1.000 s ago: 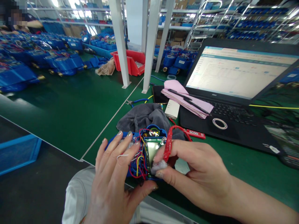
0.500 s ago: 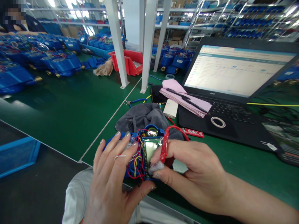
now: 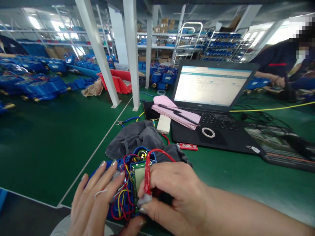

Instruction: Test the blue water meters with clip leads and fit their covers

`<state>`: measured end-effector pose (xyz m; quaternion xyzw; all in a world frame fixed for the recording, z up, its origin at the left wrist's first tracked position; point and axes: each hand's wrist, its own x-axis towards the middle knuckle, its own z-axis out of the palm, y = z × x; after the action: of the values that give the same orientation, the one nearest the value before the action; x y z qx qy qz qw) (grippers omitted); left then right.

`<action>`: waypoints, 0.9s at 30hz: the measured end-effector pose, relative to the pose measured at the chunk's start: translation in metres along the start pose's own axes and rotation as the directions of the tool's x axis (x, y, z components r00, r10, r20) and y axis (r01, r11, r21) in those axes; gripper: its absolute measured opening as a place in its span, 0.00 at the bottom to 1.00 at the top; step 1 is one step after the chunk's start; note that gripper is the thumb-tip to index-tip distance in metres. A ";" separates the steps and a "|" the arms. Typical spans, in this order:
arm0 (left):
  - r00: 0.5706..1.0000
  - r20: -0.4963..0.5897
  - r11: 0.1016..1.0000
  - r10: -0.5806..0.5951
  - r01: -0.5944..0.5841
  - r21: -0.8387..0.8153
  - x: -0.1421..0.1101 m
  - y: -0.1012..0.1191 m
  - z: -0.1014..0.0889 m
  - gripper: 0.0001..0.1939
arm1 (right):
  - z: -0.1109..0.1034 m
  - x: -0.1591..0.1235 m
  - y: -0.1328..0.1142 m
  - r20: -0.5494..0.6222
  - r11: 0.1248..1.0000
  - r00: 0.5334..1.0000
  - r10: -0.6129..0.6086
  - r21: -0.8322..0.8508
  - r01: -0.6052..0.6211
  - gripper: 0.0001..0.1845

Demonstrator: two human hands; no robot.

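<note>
A blue device housing (image 3: 137,151) lies open in front of me, packed with red, yellow and white wires (image 3: 120,200). Its green circuit board with a pale display (image 3: 139,174) faces up. My left hand (image 3: 94,203) lies across the left part of the housing, fingers spread over it and thumb at the near edge, gripping it. Between thumb and fingertips, my right hand (image 3: 179,193) pinches the greyish end of a red-wrapped cable (image 3: 147,173) against the near part of the board. The cable's exact contact point is hidden by my fingers.
Behind the housing is a crumpled grey cloth (image 3: 136,137). A laptop (image 3: 211,87), pink papers (image 3: 176,113) with pens, and pliers (image 3: 129,120) lie beyond. White posts (image 3: 133,59) rise near a red bin (image 3: 118,82). Blue units (image 3: 44,85) fill the far left; a co-worker's arm (image 3: 273,77) is at right.
My view has swung right and up, so the bench contents sit further left and a person at the right appears. The laptop page shows fewer lines. Both hands keep their holds.
</note>
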<state>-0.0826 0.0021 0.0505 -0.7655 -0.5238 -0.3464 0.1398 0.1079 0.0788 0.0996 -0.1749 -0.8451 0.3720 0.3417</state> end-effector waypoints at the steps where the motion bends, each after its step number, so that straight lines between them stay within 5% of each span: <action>1: 1.000 -0.004 1.000 0.014 -0.014 0.000 0.000 -0.001 0.000 0.22 | 0.000 0.000 0.000 0.009 1.000 1.000 0.004 -0.001 -0.004 0.06; 27: 0.986 0.083 0.990 -0.142 0.143 -0.007 0.004 0.018 -0.010 0.22 | -0.001 -0.002 0.003 0.025 0.998 0.999 -0.032 -0.052 0.033 0.06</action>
<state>-0.0695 -0.0084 0.0635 -0.7406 -0.5804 -0.3270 0.0880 0.1098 0.0798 0.0972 -0.1657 -0.8614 0.3461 0.3327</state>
